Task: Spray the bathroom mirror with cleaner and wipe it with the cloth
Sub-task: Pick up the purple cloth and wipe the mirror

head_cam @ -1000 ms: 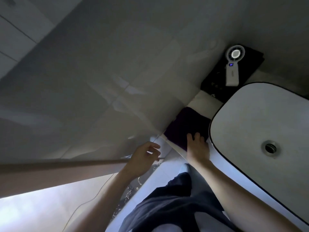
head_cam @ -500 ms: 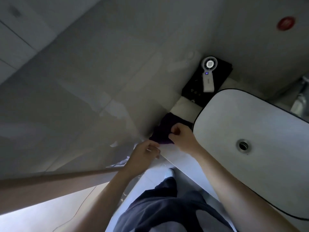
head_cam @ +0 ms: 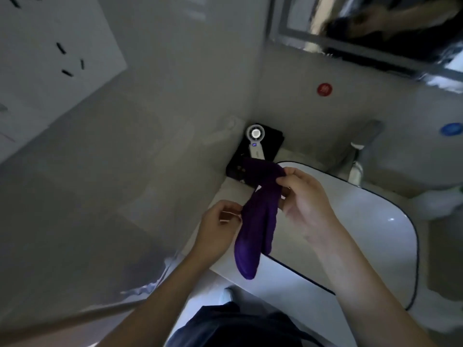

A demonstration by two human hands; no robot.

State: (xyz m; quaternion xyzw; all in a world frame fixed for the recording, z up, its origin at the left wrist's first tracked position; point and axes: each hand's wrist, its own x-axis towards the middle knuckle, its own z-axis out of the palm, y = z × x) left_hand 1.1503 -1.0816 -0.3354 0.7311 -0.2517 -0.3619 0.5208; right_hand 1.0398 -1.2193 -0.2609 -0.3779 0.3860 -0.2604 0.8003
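A purple cloth (head_cam: 258,221) hangs in the air above the left edge of the white sink basin (head_cam: 370,221). My right hand (head_cam: 303,199) pinches its upper end. My left hand (head_cam: 220,226) holds its left edge with the fingertips. The cloth droops below both hands. The mirror (head_cam: 375,31) shows at the top right, with a dark reflection in it. A pale spray bottle (head_cam: 357,166) stands behind the basin, blurred.
A small white hand fan (head_cam: 255,141) lies on a black box (head_cam: 270,146) in the counter's corner by the grey wall. A red sticker (head_cam: 324,89) and a blue one (head_cam: 452,128) mark the wall. A whitish object (head_cam: 441,204) sits right of the basin.
My right hand gripped the cloth on the counter and lifted it. My left hand came to its edge. The view tilted up, so the mirror now shows.
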